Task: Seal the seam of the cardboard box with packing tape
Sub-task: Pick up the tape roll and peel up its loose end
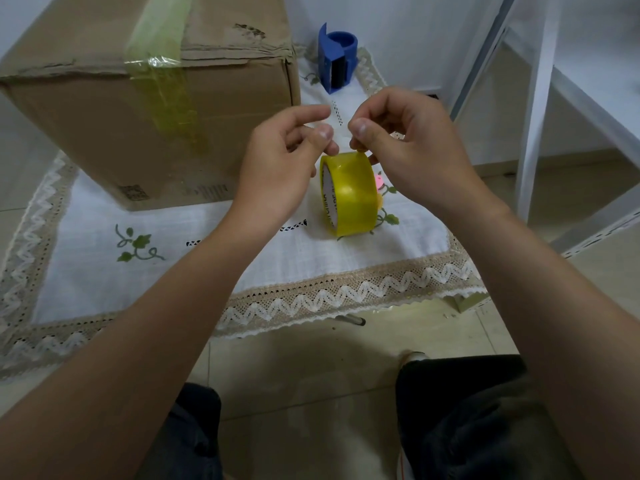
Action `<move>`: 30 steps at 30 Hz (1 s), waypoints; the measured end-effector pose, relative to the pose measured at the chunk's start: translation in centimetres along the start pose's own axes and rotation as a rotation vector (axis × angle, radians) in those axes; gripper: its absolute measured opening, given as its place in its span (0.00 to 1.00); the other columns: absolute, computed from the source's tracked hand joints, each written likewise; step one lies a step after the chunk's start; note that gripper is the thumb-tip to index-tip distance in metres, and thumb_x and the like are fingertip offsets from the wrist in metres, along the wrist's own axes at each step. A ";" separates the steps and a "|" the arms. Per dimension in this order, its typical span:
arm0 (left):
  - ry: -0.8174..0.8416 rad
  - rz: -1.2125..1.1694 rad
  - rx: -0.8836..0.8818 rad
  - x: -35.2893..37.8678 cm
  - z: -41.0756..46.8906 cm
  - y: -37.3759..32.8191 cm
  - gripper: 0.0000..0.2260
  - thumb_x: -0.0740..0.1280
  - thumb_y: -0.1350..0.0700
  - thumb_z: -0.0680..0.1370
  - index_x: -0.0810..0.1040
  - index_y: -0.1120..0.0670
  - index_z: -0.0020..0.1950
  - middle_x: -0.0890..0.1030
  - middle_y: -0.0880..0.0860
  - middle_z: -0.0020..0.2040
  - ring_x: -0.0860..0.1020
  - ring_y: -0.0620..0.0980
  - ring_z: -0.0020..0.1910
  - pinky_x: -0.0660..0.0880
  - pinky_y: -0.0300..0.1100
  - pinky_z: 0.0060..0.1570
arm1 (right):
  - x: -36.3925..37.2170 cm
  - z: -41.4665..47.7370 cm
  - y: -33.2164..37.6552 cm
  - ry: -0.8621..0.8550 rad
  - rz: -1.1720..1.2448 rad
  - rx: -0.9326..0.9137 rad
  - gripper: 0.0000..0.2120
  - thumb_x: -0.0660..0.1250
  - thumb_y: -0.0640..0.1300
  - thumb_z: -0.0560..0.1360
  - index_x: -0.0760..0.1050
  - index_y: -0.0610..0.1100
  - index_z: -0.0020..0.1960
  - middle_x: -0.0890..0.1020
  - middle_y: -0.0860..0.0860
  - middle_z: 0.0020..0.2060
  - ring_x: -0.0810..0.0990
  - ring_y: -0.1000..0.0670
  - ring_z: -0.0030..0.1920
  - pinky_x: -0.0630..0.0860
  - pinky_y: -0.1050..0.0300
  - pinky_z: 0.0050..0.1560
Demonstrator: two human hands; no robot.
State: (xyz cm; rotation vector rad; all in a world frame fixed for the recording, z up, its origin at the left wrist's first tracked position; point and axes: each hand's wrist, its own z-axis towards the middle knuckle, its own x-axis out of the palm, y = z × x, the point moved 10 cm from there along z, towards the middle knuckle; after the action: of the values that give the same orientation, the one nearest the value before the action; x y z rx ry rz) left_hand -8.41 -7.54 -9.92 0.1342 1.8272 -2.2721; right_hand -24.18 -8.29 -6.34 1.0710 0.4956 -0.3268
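Table (214, 271): white embroidered cloth, green vine motifs, beige zigzag lace border.

Brown cardboard box (104, 109) sits at the back left of the table. A strip of yellowish clear tape (162, 77) runs along its top and down the front face. Barcode and QR-type label low on the front, print too small to read.

Left hand (280, 168): fingers curled, index stretched out, fingertips at the top left of the roll. Can't tell if it's actually pinching anything.

Right hand (412, 147): thumb and fingers pinch the top rim of the roll.

Roll of yellow transparent packing tape (349, 195): centre-right on the table, just right of the box's front corner, standing on its edge. Axis is horizontal and runs roughly left-right, with the core opening facing left. White core has black lettering, only partly visible, not legible.

Blue plastic tape dispenser (337, 58): upright at the back of the table, right of the box, well behind the roll.

Small pink object (380, 181): just behind the roll's right side, mostly hidden.
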 end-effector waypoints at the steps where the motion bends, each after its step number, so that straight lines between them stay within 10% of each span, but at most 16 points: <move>1: -0.005 -0.019 -0.023 0.0 0.0 0.3 0.08 0.66 0.59 0.83 0.79 0.53 0.62 0.85 0.47 0.39 0.78 0.35 0.31 0.74 0.36 0.35 | 0.0 0.0 0.0 0.001 0.000 -0.001 0.03 0.68 0.39 0.81 0.80 0.45 0.49 0.84 0.54 0.40 0.85 0.52 0.45 0.83 0.50 0.49; 14: 0.057 0.035 -0.020 1.0 -0.3 0.2 0.09 0.65 0.59 0.84 0.84 0.50 0.54 0.80 0.35 0.32 0.75 0.36 0.32 0.69 0.29 0.34 | 0.2 -0.2 0.2 -0.001 0.006 -0.022 0.04 0.68 0.39 0.81 0.80 0.45 0.49 0.84 0.55 0.41 0.83 0.58 0.43 0.83 0.54 0.48; 24: -0.036 -0.110 -0.120 0.6 -0.3 1.4 0.06 0.68 0.61 0.82 0.73 0.53 0.53 0.83 0.64 0.56 0.76 0.42 0.36 0.71 0.30 0.31 | 0.1 -0.2 -0.3 -0.021 -0.013 0.000 0.05 0.69 0.41 0.81 0.80 0.48 0.48 0.84 0.56 0.39 0.84 0.52 0.44 0.83 0.52 0.48; 30: -0.003 -0.046 -0.103 0.9 -0.4 1.7 0.03 0.70 0.59 0.81 0.79 0.52 0.50 0.86 0.50 0.57 0.76 0.45 0.39 0.71 0.35 0.37 | -0.3 -0.1 -0.3 -0.043 -0.010 0.002 0.04 0.68 0.41 0.81 0.80 0.46 0.49 0.84 0.55 0.40 0.84 0.53 0.43 0.84 0.48 0.48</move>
State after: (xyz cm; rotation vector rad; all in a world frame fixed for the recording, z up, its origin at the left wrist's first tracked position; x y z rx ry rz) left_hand -8.93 -7.58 -11.83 0.0725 1.9606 -2.2016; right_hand -24.59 -8.34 -6.51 1.0620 0.4624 -0.3584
